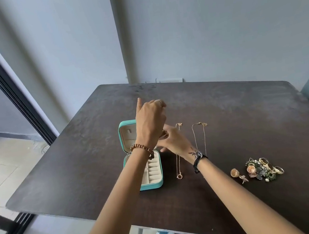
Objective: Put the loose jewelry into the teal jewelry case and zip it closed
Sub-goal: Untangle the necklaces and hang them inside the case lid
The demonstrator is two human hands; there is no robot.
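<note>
The left hand [150, 120] is raised above the open teal zip jewelry case [141, 155], fingers curled with the index pointing up; what they grasp I cannot tell. The right hand [173, 141] has fingers half hidden. Two thin gold chain necklaces [200, 139] lie beside the case on the dark brown worktop [249, 112], and a pile of gold rings and earrings [263, 168] lies further right.

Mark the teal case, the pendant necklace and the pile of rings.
teal case [153, 185]: head view, front wall.
pendant necklace [179, 176]: head view, ring pendant.
pile of rings [265, 168]: head view, middle of heap.
</note>
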